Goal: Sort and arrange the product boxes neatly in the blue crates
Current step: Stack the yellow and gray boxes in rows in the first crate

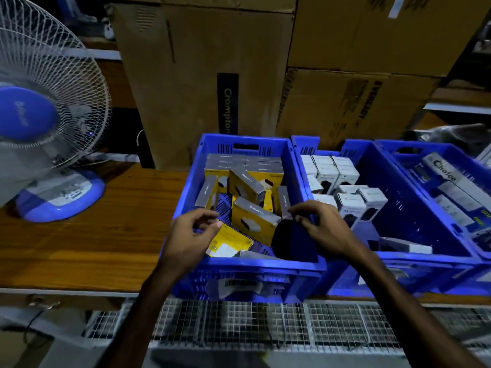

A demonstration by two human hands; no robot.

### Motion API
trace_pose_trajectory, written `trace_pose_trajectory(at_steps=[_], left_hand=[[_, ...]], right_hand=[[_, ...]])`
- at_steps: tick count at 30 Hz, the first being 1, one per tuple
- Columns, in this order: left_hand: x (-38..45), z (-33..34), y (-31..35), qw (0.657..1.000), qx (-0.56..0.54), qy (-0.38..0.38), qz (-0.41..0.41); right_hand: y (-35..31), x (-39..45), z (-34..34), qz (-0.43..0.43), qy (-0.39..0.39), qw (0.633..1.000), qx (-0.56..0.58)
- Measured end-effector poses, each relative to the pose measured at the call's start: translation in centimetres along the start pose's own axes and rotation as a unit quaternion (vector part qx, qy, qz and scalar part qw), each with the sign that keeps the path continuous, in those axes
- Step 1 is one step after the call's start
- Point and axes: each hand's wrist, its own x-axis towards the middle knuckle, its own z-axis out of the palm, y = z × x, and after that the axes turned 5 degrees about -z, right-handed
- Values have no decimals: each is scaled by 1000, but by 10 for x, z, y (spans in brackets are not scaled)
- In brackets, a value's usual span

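A wooden desk [106, 235] carries three blue crates in a dim storeroom, with a blue-and-white fan [45, 123] at left and cardboard cartons [202, 83] reading "Crompton" and "Eveready" stacked behind. In the nearest crate [249, 269], yellow-and-grey boxes [247, 185] lie jumbled, long axes tilted every way, while a neat flat row sits at the far wall. The left hand [191, 235] hovers over a flat yellow box [229, 241], grip loosely curled, holding nothing. The right hand [321, 227] seems to pinch a grey upright box [283, 201]. White boxes [332, 173] fill the middle crate [414, 258]; the third crate [398, 150] shows "Choice".
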Motion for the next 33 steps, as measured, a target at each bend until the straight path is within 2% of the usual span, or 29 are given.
trace_pose_trajectory(at_steps=[4,9,16,18,22,26,30,33], left_hand=[[14,6,4,999,26,-6,27],[36,8,3,997,72,-8,32],[53,-2,12,984,159,51,66],[55,-5,11,980,174,65,65],[66,-8,9,978,182,73,74],[98,-1,5,976,195,52,84],[134,9,2,974,202,-6,104],[153,14,-2,972,196,-49,119]], right_hand=[[6,12,1,-2,29,999,16],[20,39,4,-18,11,1000,18],[19,84,1,-36,-9,999,-17],[18,100,5,-43,-23,998,-37],[16,131,28,-31,-100,994,-29],[14,159,38,25,-203,978,-35],[10,175,46,120,-253,958,-61],[11,185,53,190,-294,936,-24]])
